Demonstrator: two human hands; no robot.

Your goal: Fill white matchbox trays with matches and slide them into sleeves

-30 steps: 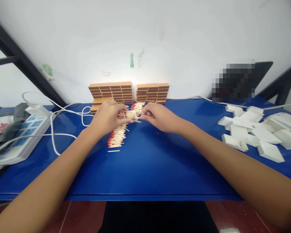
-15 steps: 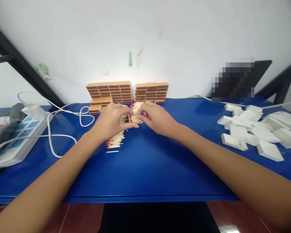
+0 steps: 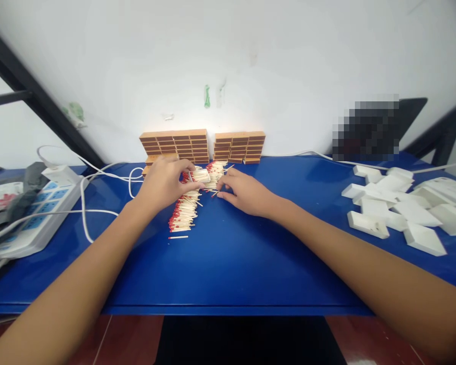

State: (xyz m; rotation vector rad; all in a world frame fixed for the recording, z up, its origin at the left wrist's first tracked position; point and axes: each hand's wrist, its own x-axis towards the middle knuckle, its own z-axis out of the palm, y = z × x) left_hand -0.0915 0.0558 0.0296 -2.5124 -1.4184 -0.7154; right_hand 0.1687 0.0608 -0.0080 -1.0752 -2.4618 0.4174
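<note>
My left hand (image 3: 166, 183) grips a small white matchbox tray (image 3: 200, 175) filled with matches, held just above a long pile of red-tipped matches (image 3: 184, 212) on the blue table (image 3: 228, 263). My right hand (image 3: 243, 191) rests on the table just right of the pile, its fingertips pinched on a few loose matches (image 3: 215, 192). Behind the hands, two stacks of orange-brown matchboxes (image 3: 203, 145) stand against the white wall.
A heap of white box sleeves (image 3: 397, 205) lies at the right. A white power strip (image 3: 34, 215) with white cables (image 3: 99, 192) sits at the left, beside grey cloth. Black metal struts frame both sides. A blurred dark object stands at the back right.
My right hand has come off the tray and dropped to the table beside the pile. My left hand has kept the tray and shifted it slightly left and up.
</note>
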